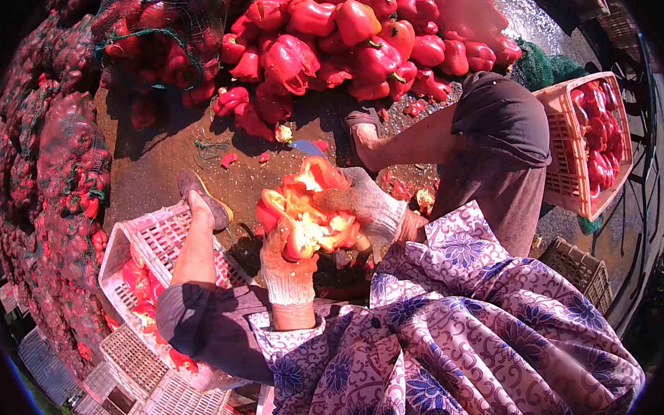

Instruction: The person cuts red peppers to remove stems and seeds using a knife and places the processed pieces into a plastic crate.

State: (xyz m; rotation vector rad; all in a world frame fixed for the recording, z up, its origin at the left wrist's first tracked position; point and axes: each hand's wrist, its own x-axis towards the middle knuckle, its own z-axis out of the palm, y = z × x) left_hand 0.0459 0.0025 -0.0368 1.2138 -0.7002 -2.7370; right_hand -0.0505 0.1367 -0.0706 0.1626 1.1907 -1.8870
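A torn-open red bell pepper (303,209), its pale core and seeds showing, is held between both hands in front of me. My left hand (277,251), in a stained knit work glove, grips it from below left. From the right, my gloved right hand (360,200) presses its thumb into the flesh. Beyond the pepper sticks out a bluish knife blade (307,147); its handle is hidden, apparently under my right hand. A cut-out pepper core (283,133) shows near the blade's tip.
A large heap of red peppers (350,35) lies ahead. Filled mesh sacks (67,161) stand at left. One plastic crate (163,240) with peppers sits by my left leg, another crate (568,147) at right. Scraps (228,159) litter the wet ground.
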